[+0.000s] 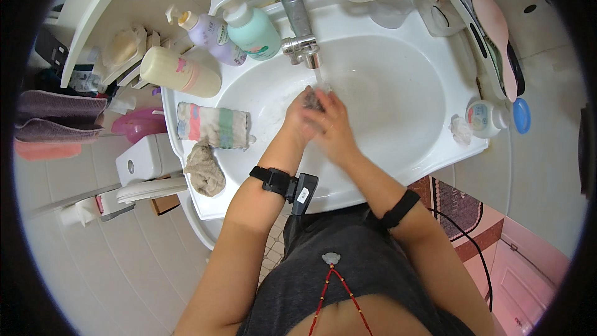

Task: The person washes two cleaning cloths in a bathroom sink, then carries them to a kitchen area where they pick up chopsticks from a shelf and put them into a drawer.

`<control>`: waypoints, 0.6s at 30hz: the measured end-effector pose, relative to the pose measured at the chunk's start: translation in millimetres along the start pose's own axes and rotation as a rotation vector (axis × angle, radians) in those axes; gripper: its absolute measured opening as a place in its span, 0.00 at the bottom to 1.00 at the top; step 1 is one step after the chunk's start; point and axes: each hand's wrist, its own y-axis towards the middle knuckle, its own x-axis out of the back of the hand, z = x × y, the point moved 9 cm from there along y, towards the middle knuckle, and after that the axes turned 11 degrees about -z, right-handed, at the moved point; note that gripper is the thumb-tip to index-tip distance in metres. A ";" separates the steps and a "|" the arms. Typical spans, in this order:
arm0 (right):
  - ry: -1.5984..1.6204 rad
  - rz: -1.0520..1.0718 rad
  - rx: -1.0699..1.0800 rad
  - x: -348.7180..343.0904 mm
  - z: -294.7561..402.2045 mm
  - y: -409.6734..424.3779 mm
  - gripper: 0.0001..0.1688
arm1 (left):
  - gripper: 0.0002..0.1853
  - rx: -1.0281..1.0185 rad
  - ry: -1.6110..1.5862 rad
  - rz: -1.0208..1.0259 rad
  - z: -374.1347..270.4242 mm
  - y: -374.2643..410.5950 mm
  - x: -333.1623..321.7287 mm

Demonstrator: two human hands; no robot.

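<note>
Both hands are together over the white washbasin (401, 98), below the spout of a chrome tap (298, 18). A thin stream of water falls from the tap onto them. A small dark grey, mesh-like thing (313, 101) shows between the hands, too blurred to name. My left hand (297, 116) cups it from the left. From the right, my right hand (336, 126) lies against it with fingers spread over it, blurred by motion. Part of the grey thing is hidden by the fingers.
Pump bottles, one mint green (254, 32) and one purple (212, 37), stand left of the tap beside a cream bottle (179, 72). A striped folded cloth (214, 126) and a crumpled beige cloth (205, 170) lie on the left rim. A white bottle (485, 119) lies at right.
</note>
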 end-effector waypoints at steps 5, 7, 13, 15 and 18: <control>-0.003 -0.111 -0.153 -9.5 -12.0 8.9 0.09 | 0.14 0.008 0.015 0.049 11.0 -11.9 -15.9; -0.035 0.036 -0.366 -32.8 -42.6 16.0 0.09 | 0.14 -0.041 0.178 -0.129 8.8 -20.9 -12.5; 0.462 0.096 -1.323 -86.6 -181.9 -46.6 0.18 | 0.11 -0.216 0.509 -0.241 -10.9 -33.9 -14.0; 0.609 0.106 -1.629 -70.3 -163.9 -55.5 0.20 | 0.12 -0.332 0.486 -0.081 -45.0 -41.6 2.6; 0.617 0.182 -1.688 -39.0 -152.7 -47.2 0.21 | 0.13 -0.613 0.831 -0.413 -85.1 -67.8 16.3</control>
